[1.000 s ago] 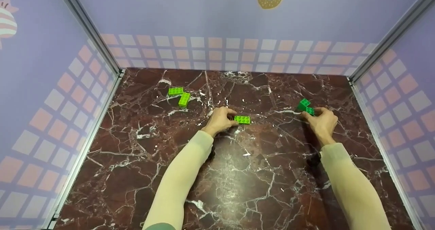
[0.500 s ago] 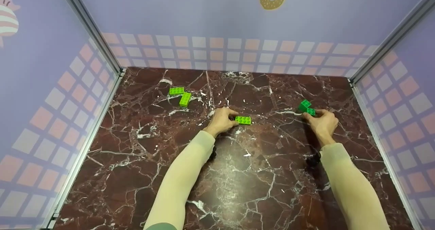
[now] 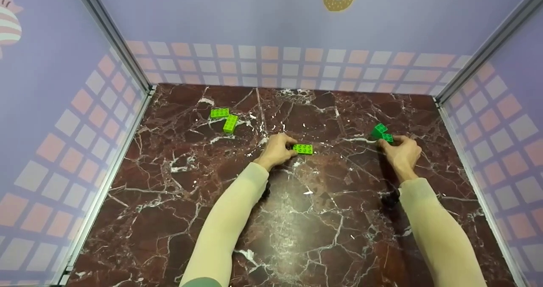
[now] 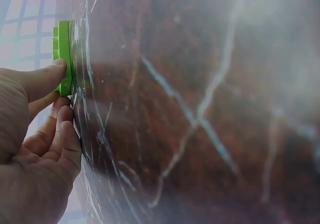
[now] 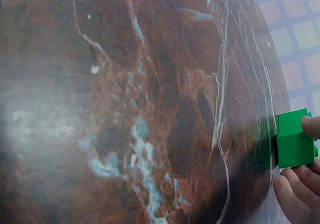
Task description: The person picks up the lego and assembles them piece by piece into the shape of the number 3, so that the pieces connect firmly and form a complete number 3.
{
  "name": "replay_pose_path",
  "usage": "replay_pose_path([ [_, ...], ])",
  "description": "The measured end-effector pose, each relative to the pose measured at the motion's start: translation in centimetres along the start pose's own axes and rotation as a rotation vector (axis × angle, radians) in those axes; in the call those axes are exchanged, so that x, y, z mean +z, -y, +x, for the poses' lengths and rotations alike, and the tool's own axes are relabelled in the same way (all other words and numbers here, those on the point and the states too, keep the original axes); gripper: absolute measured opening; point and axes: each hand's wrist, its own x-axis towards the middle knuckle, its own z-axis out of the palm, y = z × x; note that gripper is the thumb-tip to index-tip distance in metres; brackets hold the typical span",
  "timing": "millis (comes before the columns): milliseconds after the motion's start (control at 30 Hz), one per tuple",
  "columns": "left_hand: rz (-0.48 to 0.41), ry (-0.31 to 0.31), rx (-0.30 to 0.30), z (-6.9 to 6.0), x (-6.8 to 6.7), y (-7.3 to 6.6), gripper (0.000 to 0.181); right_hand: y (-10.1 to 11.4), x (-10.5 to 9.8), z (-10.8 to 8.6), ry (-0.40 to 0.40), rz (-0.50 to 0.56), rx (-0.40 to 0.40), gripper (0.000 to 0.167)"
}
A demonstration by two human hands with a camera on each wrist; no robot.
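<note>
In the head view a lime-green toy brick (image 3: 303, 149) lies flat on the marbled surface. My left hand (image 3: 277, 150) pinches its left end between thumb and fingers; the left wrist view shows the thumb on the brick's (image 4: 65, 49) edge. Over on the right, my right hand (image 3: 401, 153) pinches a small dark-green brick (image 3: 387, 137) at its sides. Another dark-green brick (image 3: 379, 129) sits against it at the upper left. In the right wrist view the thumb touches the green brick (image 5: 295, 146), with fingers below it.
Two more lime-green bricks lie at the back left, one lengthwise across (image 3: 219, 113) and one slanted brick (image 3: 230, 123) near its corner. The dark red marbled tabletop (image 3: 297, 227) is bounded by purple panels with pink and white squares (image 3: 269, 66) at the back and both sides.
</note>
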Motion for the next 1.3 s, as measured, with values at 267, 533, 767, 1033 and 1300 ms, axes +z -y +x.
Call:
replay_pose_path([
  [267, 0.013, 0.009, 0.001, 0.1, 0.0, 0.1, 0.036, 0.0, 0.0, 0.0, -0.005, -0.004, -0.014, 0.056],
  [533, 0.028, 0.004, 0.019, 0.0, 0.0, 0.2, 0.034, 0.0, 0.0, -0.2, -0.018, 0.008, -0.038, 0.051],
  [767, 0.023, 0.008, 0.004, -0.1, -0.1, -0.1, 0.035, 0.4, -0.3, -0.4, -0.028, -0.005, -0.057, 0.049],
  [1033, 0.020, 0.015, -0.008, -0.1, -0.2, -0.1, 0.034, 1.8, -0.2, -0.8, -0.065, -0.008, -0.121, 0.045],
  [1300, 0.010, 0.016, -0.001, -0.1, -0.3, -0.1, 0.034, 2.7, 0.1, -1.1, -0.073, 0.001, -0.178, 0.041],
])
